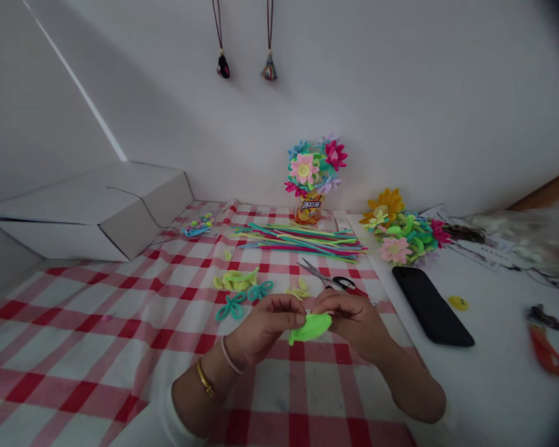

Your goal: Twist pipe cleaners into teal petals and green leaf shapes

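Note:
Between my two hands is a bright green pipe-cleaner leaf (311, 328), held above the checked tablecloth. My left hand (272, 323) pinches its left end with thumb and forefinger. At the leaf's upper right side, my right hand (351, 320) has its fingers closed on it; the fingertips are partly hidden. Just beyond lie small pale yellow pipe-cleaner pieces (299, 289) and scissors (328, 276) with open blades. To the left are teal looped pipe-cleaner shapes (231, 307) and a heap of yellow-green pieces (235, 280).
A bundle of coloured pipe cleaners (302, 241) lies farther back, before a bottle-like vase (309, 208) of fuzzy flowers. A white box (88, 211) stands left. On the right are more flowers (395, 249), a black phone (431, 304) and orange-handled pliers (549, 351).

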`<state>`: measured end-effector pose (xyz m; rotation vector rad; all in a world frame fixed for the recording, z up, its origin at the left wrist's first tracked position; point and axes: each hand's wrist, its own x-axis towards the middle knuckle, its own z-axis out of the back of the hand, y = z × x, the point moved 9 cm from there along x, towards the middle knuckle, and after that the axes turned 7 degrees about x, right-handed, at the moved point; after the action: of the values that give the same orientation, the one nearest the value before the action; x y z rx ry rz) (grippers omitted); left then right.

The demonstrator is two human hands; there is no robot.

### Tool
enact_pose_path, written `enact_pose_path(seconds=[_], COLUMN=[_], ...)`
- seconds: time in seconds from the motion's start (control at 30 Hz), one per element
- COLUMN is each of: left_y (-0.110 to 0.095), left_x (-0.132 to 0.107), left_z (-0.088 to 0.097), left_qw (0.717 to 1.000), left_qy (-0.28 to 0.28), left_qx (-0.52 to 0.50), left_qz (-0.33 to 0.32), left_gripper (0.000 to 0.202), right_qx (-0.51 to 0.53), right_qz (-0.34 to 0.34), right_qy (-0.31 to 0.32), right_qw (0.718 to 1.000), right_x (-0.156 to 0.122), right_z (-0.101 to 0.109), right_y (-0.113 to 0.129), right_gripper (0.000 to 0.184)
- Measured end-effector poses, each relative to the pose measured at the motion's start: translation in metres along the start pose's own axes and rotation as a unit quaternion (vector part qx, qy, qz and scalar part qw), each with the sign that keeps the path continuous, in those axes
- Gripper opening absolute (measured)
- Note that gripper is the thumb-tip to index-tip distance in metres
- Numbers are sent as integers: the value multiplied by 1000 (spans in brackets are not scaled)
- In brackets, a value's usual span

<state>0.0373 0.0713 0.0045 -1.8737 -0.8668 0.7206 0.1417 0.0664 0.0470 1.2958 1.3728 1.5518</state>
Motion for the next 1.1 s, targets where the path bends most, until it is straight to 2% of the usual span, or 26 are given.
enact_pose_path(seconds=[0.1, 0.2, 0.33, 0.47, 0.63, 0.8, 0.93, 1.1], left_y=[-4, -7, -4, 3, 14, 20, 17, 12], left_x=[1, 2, 3, 3, 2, 2, 4, 5], left_z=[7, 11, 13, 12, 4, -2, 0, 4], left_qw=[999, 997, 996, 994, 992, 984, 986, 987], left_qy=[-40, -68, -73, -61, 1, 44, 25, -1], left_qx=[-2, 17, 48, 93, 123, 164, 160, 161], left_qz=[-18, -29, -28, -7, 42, 54, 35, 14], left_gripper=[12, 12, 13, 14, 18, 17, 16, 13], right_qx=[1, 31, 30, 23, 12, 24, 71, 118], right_qz=[-73, -87, -120, -147, -159, -147, -133, -166], right_qy=[-44, -83, -72, -89, -98, -132, -140, -88], right_qw=[996, 992, 990, 985, 982, 980, 979, 975], right_x=[-1, -2, -2, -2, -2, -3, -2, -4], right_z=[11, 20, 14, 14, 15, 23, 25, 14], right_y=[-16, -21, -25, -28, -27, -27, -30, -39], right_gripper=[14, 22, 19, 15, 15, 13, 14, 17])
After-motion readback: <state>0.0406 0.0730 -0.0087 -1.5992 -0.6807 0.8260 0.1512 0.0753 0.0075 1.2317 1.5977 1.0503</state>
